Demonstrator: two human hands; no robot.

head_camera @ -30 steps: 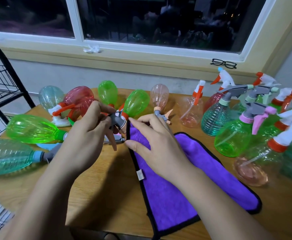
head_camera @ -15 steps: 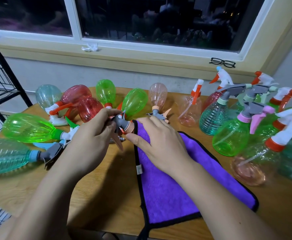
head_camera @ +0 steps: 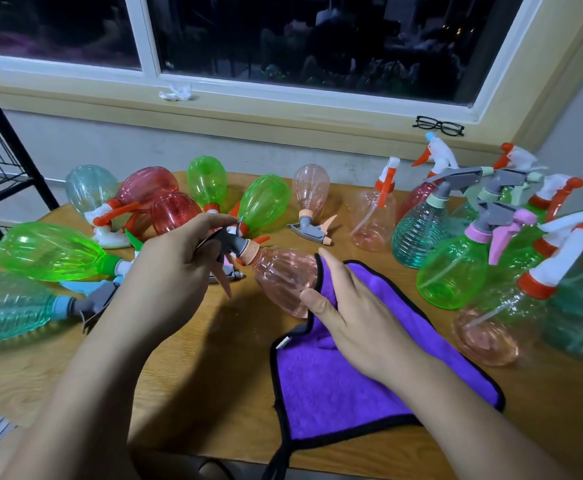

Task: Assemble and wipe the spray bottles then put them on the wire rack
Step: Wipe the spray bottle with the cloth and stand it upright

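Now the see-through pink spray bottle point(head_camera: 283, 278) has swung out into the middle of the frame, and the edge of the fuzzy purple cloth point(head_camera: 369, 382) has come up against it. The left hand point(head_camera: 169, 275) curls its fingers round the bottle's grey trigger top point(head_camera: 231, 242). The right hand point(head_camera: 356, 306) lies on the cloth, fingers straight, pushing it onto the bottle. Wiping looks ready to start. The black wire rack point(head_camera: 3, 161) waits at far left.

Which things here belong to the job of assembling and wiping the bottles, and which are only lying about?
For the job: pink bottle, gripped at its sprayer by the left hand; purple cloth under the right hand; other spray bottles; wire rack.
Lying about: glasses and crumpled tissue on the windowsill.
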